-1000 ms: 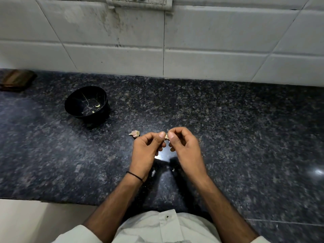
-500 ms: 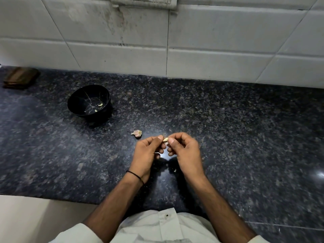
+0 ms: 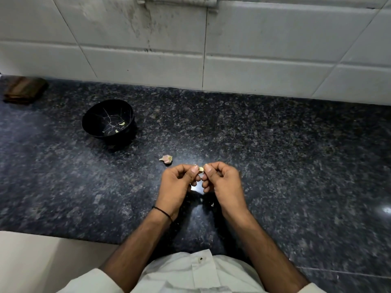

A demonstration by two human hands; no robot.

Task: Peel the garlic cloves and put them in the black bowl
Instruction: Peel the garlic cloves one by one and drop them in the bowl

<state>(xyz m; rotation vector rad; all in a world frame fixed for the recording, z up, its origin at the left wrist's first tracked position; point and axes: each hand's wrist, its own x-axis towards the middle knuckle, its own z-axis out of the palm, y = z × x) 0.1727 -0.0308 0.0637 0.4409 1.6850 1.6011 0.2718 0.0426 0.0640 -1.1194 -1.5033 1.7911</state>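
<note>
— Where's the clove (image 3: pixel 201 169)?
— Held up over the counter (image 3: pixel 275 157), right between the two hands. It's pale and small, mostly hidden by the thumbs.
— How are the hands set?
— The left hand (image 3: pixel 175 185) pinches one end with thumb and forefinger. The right hand (image 3: pixel 224 185) pinches the other end the same way. Thumbnails face up, almost meeting. The other fingers on both hands curl in underneath, tips close together.
— And the bowl (image 3: pixel 90 123)?
— Off to the left and farther back, well apart from the hands, sitting on the counter. Two pale pieces (image 3: pixel 121 123) lie in the bottom, plus some thin pale lines. Threads or cracks, I cannot tell.
— Anything else on the stone?
— A pinkish garlic lump (image 3: pixel 167 159) with papery skin, just beyond the left hand, not touching it. A tiny white scrap (image 3: pixel 212 204) lies by the right wrist, below the hands. Far left, near the tiles (image 3: pixel 148 60), there's a brown flat thing (image 3: pixel 24 89), too blurred to name.
— What's on the person?
— A thin black band (image 3: pixel 163 212) round the left wrist. And a white shirt (image 3: pixel 190 275) at the counter's near edge, sleeves showing at the elbows.
</note>
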